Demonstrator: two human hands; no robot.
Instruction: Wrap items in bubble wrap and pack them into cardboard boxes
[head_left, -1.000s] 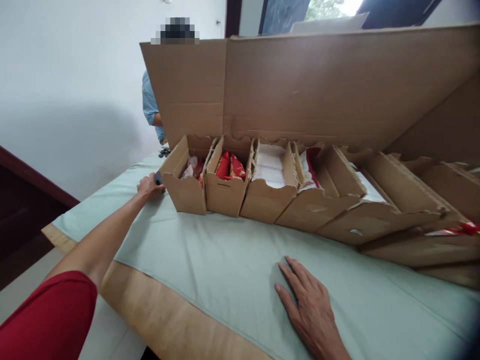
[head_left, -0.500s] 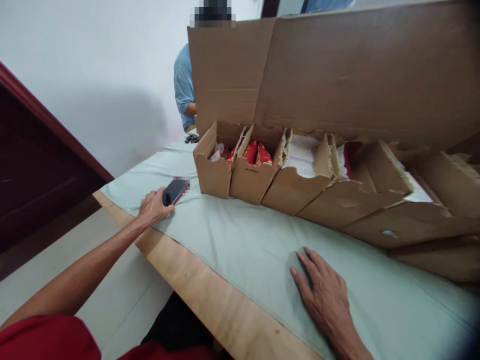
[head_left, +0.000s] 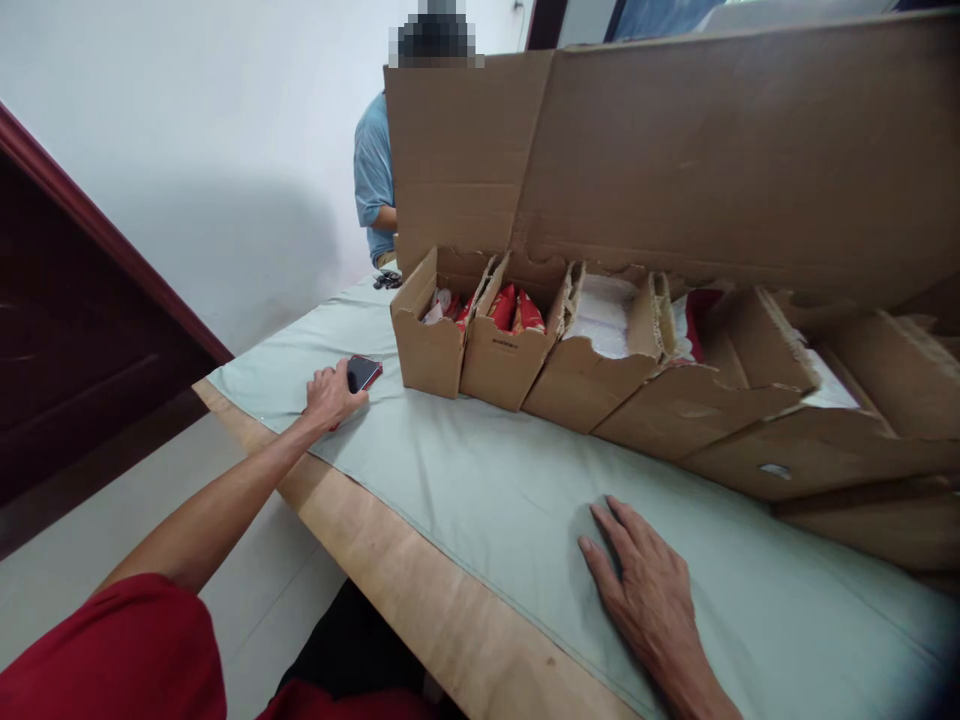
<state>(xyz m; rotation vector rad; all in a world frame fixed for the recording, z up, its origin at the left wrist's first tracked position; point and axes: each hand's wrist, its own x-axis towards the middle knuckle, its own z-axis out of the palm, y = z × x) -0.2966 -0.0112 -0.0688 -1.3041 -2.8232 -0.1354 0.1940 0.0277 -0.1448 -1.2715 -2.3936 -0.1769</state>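
My left hand (head_left: 335, 393) grips a dark smartphone (head_left: 364, 373) with a red edge, low over the pale green cloth (head_left: 480, 470) at the table's left part. Fingers and thumb are closed around the phone's near end. On the right, my right hand (head_left: 646, 580) lies on the same cloth with its fingers stretched out and nothing in it. Beyond both hands stands a row of cardboard bins (head_left: 491, 360). Red packets (head_left: 517, 310) show in the second bin from the left, and a white, plastic-looking packet (head_left: 602, 312) fills the third.
A tall cardboard panel (head_left: 675, 150) rises behind the bins. Past its left end, a person in a blue shirt (head_left: 373, 165) is partly hidden. Small black items (head_left: 387, 280) lie near that person. The table's bare wooden edge (head_left: 375, 520) runs along my side.
My left hand has moved a little forward and to the right with the smartphone. My right hand stays flat in nearly the same place.
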